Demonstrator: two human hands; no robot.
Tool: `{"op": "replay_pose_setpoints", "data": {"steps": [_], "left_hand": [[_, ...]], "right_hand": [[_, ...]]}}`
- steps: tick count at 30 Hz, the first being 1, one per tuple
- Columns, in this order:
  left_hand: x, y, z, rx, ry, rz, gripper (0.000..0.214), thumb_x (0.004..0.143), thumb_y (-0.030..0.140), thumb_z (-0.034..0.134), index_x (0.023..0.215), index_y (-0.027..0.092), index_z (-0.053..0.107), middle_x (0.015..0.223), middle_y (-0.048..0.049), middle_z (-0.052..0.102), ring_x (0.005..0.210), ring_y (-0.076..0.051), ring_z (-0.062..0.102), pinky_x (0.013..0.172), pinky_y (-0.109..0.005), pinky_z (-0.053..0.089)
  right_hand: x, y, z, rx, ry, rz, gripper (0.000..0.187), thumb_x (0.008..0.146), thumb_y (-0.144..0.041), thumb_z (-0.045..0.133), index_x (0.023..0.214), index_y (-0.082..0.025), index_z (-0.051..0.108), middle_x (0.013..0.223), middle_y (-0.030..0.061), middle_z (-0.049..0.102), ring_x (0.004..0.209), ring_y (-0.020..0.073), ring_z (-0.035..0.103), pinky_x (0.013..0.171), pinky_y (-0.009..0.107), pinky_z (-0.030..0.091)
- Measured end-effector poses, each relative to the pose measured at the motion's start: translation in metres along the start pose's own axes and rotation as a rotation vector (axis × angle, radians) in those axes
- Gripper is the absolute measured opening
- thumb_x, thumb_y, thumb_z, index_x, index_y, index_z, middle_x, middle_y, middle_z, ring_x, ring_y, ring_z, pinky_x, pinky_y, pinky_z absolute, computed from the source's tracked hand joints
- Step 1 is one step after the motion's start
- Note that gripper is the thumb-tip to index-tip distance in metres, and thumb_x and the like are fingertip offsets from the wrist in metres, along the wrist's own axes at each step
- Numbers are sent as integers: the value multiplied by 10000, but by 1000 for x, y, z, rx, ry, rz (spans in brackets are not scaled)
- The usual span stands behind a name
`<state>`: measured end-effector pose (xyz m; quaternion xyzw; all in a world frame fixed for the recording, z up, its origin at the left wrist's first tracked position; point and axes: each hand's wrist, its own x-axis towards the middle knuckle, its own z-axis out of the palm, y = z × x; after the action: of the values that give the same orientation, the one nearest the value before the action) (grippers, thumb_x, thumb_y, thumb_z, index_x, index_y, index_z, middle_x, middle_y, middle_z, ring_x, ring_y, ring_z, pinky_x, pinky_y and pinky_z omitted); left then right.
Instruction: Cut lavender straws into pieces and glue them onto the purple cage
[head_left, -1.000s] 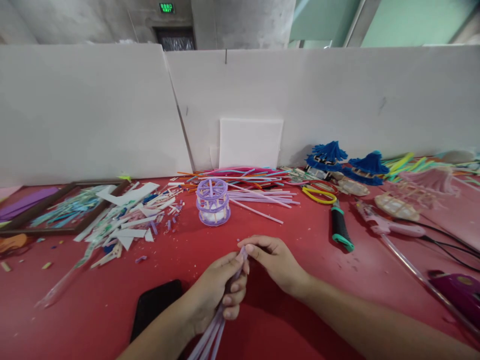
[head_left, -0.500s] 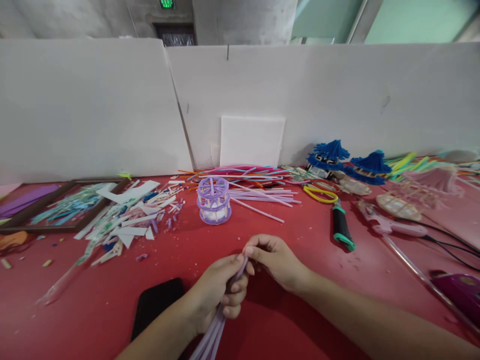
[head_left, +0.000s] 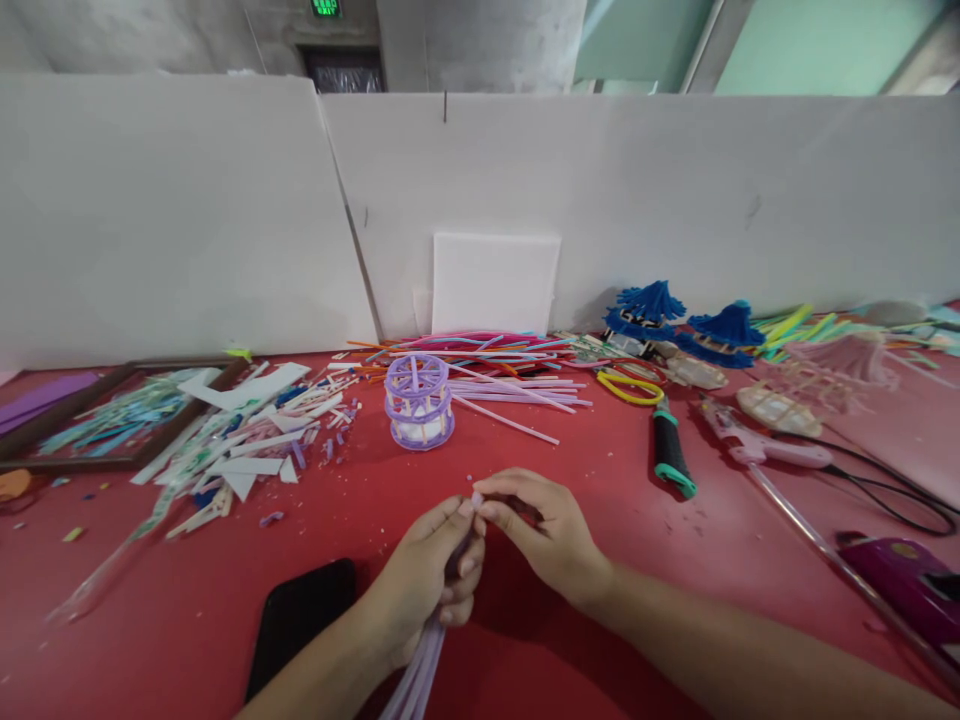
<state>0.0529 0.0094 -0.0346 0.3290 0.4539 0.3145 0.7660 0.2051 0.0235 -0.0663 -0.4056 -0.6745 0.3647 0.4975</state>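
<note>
A bundle of pale purple pipe cleaners (head_left: 421, 668) runs up through my left hand (head_left: 431, 575), whose fingers are wrapped round it. My right hand (head_left: 547, 530) pinches at the bundle's top end, thumb and forefinger touching the tips just above my left thumb. Beyond both hands stands a small round purple frame (head_left: 419, 402), built of rings with pale posts and a spoked top. More pale purple pipe cleaners (head_left: 517, 392) lie to the right of that frame.
A black phone (head_left: 300, 625) lies by my left forearm. Scraps (head_left: 247, 440) and a brown frame (head_left: 142, 455) are at left. Pliers (head_left: 671, 450), a pink glue gun (head_left: 772, 447) and blue roofed models (head_left: 649, 310) are at right. White boards (head_left: 637, 190) stand behind.
The view has shifted slightly to the right. My right thumb and forefinger have spread a little around the bundle's top, where the pale tips now show. My left hand keeps its grip.
</note>
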Motion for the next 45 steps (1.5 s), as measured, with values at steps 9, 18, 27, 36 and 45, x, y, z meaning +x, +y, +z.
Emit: {"op": "replay_pose_setpoints", "data": {"steps": [9,18,27,36,45], "left_hand": [[3,-3,-3,-19,4,9,336,781,505,613,776,205,459,509,114,369,365,-11,153,315,-111,133],[3,3,-7,58,-110,-56,342,795,519,580,729,205,462,465,117,326,362,-19,125,332,-123,116],[7,5,-8,492,141,278,275,829,446,551,741,191,599,546,31,571,375,-63,304,381,-187,211],[-1,4,-8,828,227,593,131,807,268,596,803,261,727,711,-28,696,632,-198,581,641,-262,361],[-4,14,-10,1011,269,600,236,822,220,537,609,221,639,584,-14,652,512,-144,522,551,-244,329]], "right_hand": [[3,-3,3,49,-35,-53,173,889,-264,559,955,-240,717,842,50,702,859,176,647,805,314,502],[8,-1,5,431,-119,293,253,778,-445,660,761,-198,610,656,-21,607,602,118,561,629,269,459],[15,4,-3,362,32,350,317,784,-480,625,678,-189,558,555,-44,500,536,104,434,557,256,353],[17,6,-2,386,80,390,337,751,-481,652,628,-184,552,533,-37,497,523,105,426,546,263,331],[17,6,-1,503,69,395,276,718,-428,709,665,-176,610,547,-43,511,527,95,438,551,257,358]]}}
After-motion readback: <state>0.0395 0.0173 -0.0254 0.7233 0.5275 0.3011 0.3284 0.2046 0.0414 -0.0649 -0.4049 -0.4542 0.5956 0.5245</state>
